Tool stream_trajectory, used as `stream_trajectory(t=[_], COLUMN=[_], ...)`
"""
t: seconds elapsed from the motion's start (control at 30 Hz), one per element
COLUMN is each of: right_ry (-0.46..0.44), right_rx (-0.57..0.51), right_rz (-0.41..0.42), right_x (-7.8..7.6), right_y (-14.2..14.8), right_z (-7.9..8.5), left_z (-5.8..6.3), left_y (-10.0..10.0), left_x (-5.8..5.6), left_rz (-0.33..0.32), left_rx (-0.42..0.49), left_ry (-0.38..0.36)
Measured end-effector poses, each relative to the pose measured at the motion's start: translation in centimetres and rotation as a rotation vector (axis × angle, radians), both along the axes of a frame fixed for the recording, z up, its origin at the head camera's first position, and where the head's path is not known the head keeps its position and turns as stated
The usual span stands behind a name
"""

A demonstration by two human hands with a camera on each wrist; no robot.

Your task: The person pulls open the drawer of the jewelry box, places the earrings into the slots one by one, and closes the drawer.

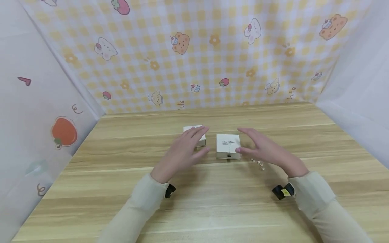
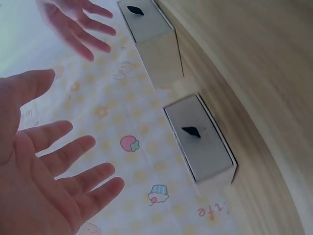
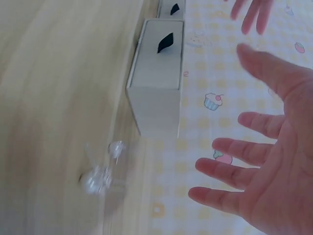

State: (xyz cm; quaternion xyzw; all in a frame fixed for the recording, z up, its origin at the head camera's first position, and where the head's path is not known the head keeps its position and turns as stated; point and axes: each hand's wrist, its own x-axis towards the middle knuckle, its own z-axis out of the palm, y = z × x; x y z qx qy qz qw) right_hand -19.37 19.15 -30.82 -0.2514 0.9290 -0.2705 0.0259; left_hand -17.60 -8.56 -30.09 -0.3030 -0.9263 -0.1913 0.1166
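Two small white drawer-style boxes sit side by side on the wooden table. The right box (image 1: 228, 143) has dark script lettering on its lid and a black pull tab on its front. Partly hidden behind my left hand (image 1: 182, 153) is the left box (image 2: 195, 142), whose black tab shows in the left wrist view. That hand hovers with extended fingers and holds nothing. My right hand (image 1: 265, 148) is beside the right box, its thumb overlapping the box's edge in the head view; contact there I cannot tell. Its fingers are spread in the right wrist view, with nothing held.
Several tiny shiny pieces (image 1: 260, 164) lie right of the boxes; close up, they look like round pale beads (image 3: 92, 181) with clear parts. Behind the table (image 1: 212, 209) hangs a yellow checked cloth (image 1: 206, 60). Pale sheets flank both sides.
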Motion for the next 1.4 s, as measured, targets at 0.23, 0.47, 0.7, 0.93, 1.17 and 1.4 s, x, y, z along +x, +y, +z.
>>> stream_trajectory(t=[0.23,0.47,0.7,0.93,1.17,1.4], right_ry=[-0.078,-0.100,-0.100,-0.136,-0.172,-0.159], right_rx=[-0.049,-0.078,-0.048,-0.059,-0.092,-0.109], right_rz=[-0.063,-0.092,-0.154,-0.176,-0.178,-0.156], right_x=[-0.5,-0.8,-1.1,-1.4,-1.6,-1.7], right_y=[-0.7,-0.9,-0.9,-1.4,-2.2,-2.2], right_z=[0.5,0.3,-0.1,-0.6,-1.3,-1.7], left_z=[-0.1,-0.9,-1.6,-1.8,-2.5,-2.8], left_y=[1.5,3.1,4.2,4.8,4.8,5.1], left_x=[-1.1,-2.4,-2.9,-3.0,-3.3,-3.3], left_rz=[0.028,0.035,0.085,0.124,0.126,0.106], left_rx=[0.081,0.243,0.310,0.306,0.270,0.254], left_ry=[-0.141,-0.323,-0.464,-0.535,-0.520,-0.537])
